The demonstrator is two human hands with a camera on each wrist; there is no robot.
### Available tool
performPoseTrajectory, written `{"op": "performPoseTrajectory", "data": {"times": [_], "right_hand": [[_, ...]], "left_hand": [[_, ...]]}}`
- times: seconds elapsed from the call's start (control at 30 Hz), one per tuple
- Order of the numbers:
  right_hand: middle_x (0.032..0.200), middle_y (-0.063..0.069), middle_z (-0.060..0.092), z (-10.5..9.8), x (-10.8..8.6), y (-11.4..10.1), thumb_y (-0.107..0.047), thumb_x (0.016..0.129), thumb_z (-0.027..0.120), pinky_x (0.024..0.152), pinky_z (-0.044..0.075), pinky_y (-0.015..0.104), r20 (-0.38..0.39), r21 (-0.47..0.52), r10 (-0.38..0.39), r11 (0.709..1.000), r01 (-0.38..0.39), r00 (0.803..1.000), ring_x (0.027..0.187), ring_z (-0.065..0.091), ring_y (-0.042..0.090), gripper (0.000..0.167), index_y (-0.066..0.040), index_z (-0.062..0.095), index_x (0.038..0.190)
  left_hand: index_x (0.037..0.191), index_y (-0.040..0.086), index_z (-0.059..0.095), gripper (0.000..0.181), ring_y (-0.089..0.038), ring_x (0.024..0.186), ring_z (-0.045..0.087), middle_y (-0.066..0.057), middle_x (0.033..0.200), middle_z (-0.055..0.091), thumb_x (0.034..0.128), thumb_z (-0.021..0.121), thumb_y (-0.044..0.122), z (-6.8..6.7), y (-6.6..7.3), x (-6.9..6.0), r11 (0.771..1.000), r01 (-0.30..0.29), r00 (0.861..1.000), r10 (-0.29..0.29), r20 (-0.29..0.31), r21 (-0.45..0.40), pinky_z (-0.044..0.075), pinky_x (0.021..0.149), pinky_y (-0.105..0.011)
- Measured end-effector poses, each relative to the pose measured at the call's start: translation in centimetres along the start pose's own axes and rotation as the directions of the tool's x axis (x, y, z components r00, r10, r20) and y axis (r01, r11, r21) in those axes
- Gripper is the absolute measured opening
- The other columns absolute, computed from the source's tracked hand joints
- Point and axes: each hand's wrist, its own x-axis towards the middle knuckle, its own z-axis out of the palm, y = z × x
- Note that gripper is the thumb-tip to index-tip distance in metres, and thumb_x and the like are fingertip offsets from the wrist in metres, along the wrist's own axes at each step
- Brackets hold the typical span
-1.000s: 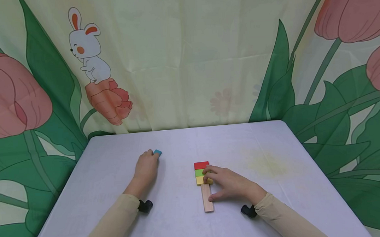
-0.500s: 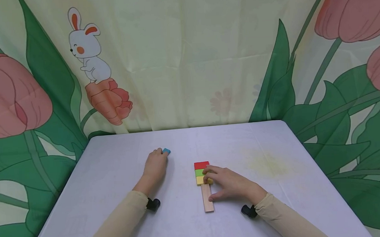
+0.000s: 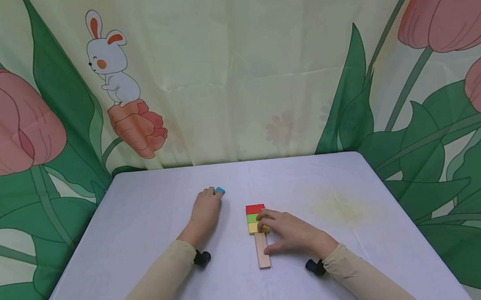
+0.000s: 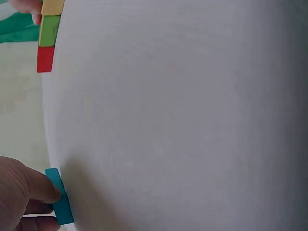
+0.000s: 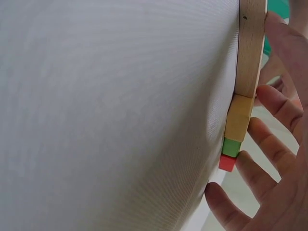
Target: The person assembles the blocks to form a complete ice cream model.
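My left hand pinches a blue wooden block between thumb and fingers, to the left of and slightly farther back than a row of blocks. From far to near, that row runs red block, green block, yellow block, then a long plain wood block pointing toward me. My right hand lies along the row's right side, its spread fingers bent a little and its fingertips at the blocks. It partly covers the green and yellow blocks in the head view.
A white cloth covers the table, with a yellowish stain at the right. Behind it hangs a curtain printed with tulips and a rabbit. Each wrist carries a small black camera.
My left hand has moved to the right with the blue block, nearer the row. My right hand and the row of blocks have stayed in place.
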Motion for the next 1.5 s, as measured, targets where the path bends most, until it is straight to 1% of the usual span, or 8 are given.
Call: {"op": "performPoseTrajectory", "data": {"times": [0.13,0.4,0.8,0.93,1.03,1.23,1.37,1.5], "right_hand": [[0.143,-0.010,0.052,0.1,0.1,0.0,-0.057,0.083,0.081,0.105,0.052,0.038,-0.002,-0.001,0.000,1.000,0.000,1.000,0.120,0.058,0.013,0.051,-0.029,0.064,0.122],[0.143,-0.011,0.052,0.2,0.1,0.0,-0.058,0.082,0.081,0.106,0.052,0.038,0.002,0.005,0.013,1.000,-0.013,1.000,0.121,0.058,0.014,0.052,-0.029,0.064,0.122],[0.143,-0.010,0.052,0.2,0.3,0.2,-0.061,0.083,0.080,0.104,0.053,0.038,-0.007,-0.002,-0.003,1.000,0.002,1.000,0.120,0.059,0.013,0.052,-0.030,0.064,0.121],[0.143,-0.011,0.052,0.2,0.4,0.2,-0.062,0.082,0.079,0.103,0.053,0.037,0.000,-0.001,0.000,1.000,0.000,1.000,0.119,0.059,0.012,0.053,-0.030,0.064,0.121],[0.143,-0.011,0.052,0.2,0.5,0.2,-0.063,0.082,0.079,0.103,0.053,0.037,0.006,-0.004,0.007,1.000,-0.007,1.000,0.119,0.059,0.012,0.054,-0.031,0.064,0.121],[0.143,-0.010,0.052,0.0,0.4,0.1,-0.063,0.082,0.079,0.103,0.053,0.037,0.014,-0.015,0.013,1.000,-0.013,1.000,0.119,0.059,0.014,0.055,-0.030,0.064,0.123],[0.143,-0.009,0.052,-0.2,0.3,0.0,-0.062,0.082,0.079,0.103,0.053,0.037,0.011,-0.011,0.007,1.000,-0.007,1.000,0.119,0.059,0.014,0.054,-0.028,0.064,0.122],[0.144,-0.008,0.052,-0.1,0.1,0.1,-0.064,0.083,0.077,0.104,0.053,0.040,0.017,-0.003,0.010,1.000,-0.010,1.000,0.120,0.059,0.015,0.056,-0.029,0.064,0.123]], "left_hand": [[0.109,0.006,0.070,0.013,-0.026,0.088,0.062,-0.011,0.097,0.063,0.0960,0.070,0.003,0.0,0.4,0.2,1.000,-0.012,1.000,0.011,0.016,0.007,0.057,0.080,-0.037],[0.112,0.008,0.073,0.017,-0.025,0.092,0.063,-0.010,0.102,0.066,0.0945,0.074,0.006,-0.1,1.3,0.8,0.999,-0.042,0.999,0.043,0.029,-0.031,0.059,0.086,-0.038],[0.120,0.012,0.073,0.025,-0.021,0.099,0.064,-0.005,0.110,0.069,0.0949,0.075,0.011,0.2,2.5,1.7,0.994,-0.047,0.994,0.056,0.095,-0.097,0.058,0.096,-0.033],[0.117,0.012,0.073,0.023,-0.021,0.100,0.064,-0.005,0.108,0.069,0.0945,0.075,0.009,0.2,3.0,2.1,0.991,-0.062,0.994,0.072,0.086,-0.118,0.058,0.096,-0.033],[0.117,0.013,0.073,0.023,-0.021,0.101,0.064,-0.005,0.109,0.068,0.0949,0.074,0.008,0.2,3.4,2.4,0.989,-0.077,0.992,0.089,0.093,-0.127,0.057,0.096,-0.033],[0.121,0.015,0.073,0.029,-0.021,0.108,0.063,-0.004,0.115,0.068,0.0925,0.076,0.007,-0.2,4.1,2.8,0.977,-0.093,0.982,0.121,0.142,-0.192,0.057,0.101,-0.033],[0.123,0.017,0.072,0.029,-0.021,0.114,0.062,-0.002,0.119,0.067,0.0957,0.071,0.006,-0.3,4.5,2.9,0.967,-0.114,0.973,0.155,0.171,-0.229,0.055,0.104,-0.033],[0.126,0.018,0.072,0.029,-0.021,0.121,0.060,-0.002,0.126,0.067,0.0979,0.068,0.009,-0.1,4.9,3.0,0.956,-0.111,0.963,0.171,0.207,-0.273,0.053,0.108,-0.034]]}}
